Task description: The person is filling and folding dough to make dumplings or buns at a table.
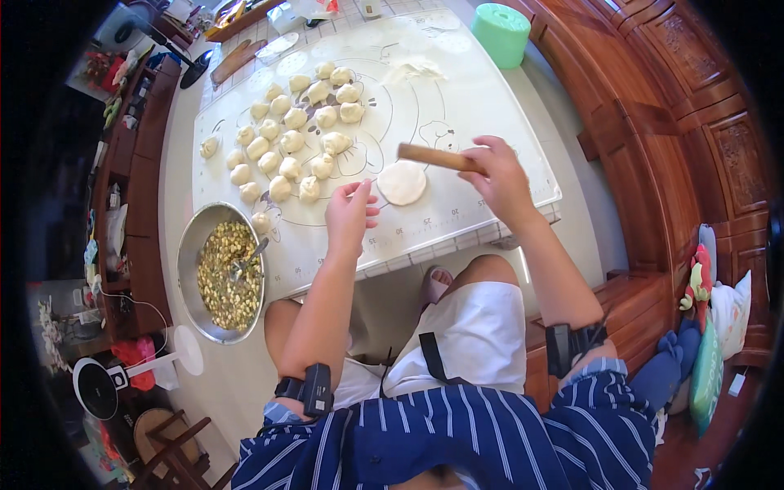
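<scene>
The right hand (500, 181) had fingers wrapped round the pin (433, 156); the left hand's (349, 214) were loosely curled, empty. Just right of those lay the dough (402, 183); uneven pressing could have torn it. Dumplings (291, 142) sat beyond.

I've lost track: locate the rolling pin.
In the head view, the rolling pin is right of centre, in the right hand, its free end just above the dough round.
</scene>
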`<state>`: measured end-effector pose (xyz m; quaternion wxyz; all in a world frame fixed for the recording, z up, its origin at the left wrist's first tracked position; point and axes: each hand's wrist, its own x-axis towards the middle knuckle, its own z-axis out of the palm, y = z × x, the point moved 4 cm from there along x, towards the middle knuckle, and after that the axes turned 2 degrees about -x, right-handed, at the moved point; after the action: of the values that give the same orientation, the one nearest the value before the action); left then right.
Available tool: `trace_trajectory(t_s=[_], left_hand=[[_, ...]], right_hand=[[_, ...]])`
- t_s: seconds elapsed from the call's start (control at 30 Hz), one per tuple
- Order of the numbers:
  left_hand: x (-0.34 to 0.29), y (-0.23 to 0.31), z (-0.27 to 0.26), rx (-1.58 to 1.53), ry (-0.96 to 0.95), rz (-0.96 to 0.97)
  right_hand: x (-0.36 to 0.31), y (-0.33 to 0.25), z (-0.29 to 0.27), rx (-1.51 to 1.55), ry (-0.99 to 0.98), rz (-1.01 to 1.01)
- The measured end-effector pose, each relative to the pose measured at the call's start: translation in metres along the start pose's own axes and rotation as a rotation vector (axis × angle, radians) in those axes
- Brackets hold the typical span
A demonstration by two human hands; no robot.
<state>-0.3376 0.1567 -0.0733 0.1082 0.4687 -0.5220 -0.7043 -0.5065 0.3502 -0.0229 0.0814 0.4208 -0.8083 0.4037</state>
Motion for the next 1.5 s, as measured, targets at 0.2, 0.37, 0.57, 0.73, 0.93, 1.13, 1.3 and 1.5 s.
trace_trajectory(t_s=[0.2, 0.37, 0.57, 0.73, 0.93, 1.13, 1.3, 1.5], left_hand=[[-0.029, -0.003, -0.024, 0.291, 0.139, 0.665], [-0.056, -0.001, -0.021, 0.721, 0.153, 1.237], [-0.065, 0.010, -0.013, 0.638, 0.043, 1.294], [-0.059, 0.007, -0.025, 0.616, 0.088, 1.244], [-0.059, 0.022, -0.027, 0.588, 0.176, 1.275], [-0.059, 0.018, -0.045, 0.600, 0.203, 1.259], [-0.037, 0.033, -0.038, 0.555, 0.244, 1.190], [0.025, 0.065, -0.001, 0.708, -0.006, 0.655]], right_hand=[[0.015, -0.018, 0.074, -0.054, -0.293, -0.149], [-0.004, -0.018, 0.083, -0.249, -0.346, -0.224], [-0.010, -0.026, 0.098, -0.486, -0.434, -0.078], [0.003, -0.014, 0.107, -0.552, -0.456, 0.000], [0.010, -0.028, 0.110, -0.574, -0.494, 0.104], [0.003, -0.024, 0.122, -0.618, -0.380, 0.117], [-0.037, -0.051, 0.088, -0.563, -0.321, 0.050], [-0.025, -0.032, 0.038, -0.279, -0.020, -0.161]])
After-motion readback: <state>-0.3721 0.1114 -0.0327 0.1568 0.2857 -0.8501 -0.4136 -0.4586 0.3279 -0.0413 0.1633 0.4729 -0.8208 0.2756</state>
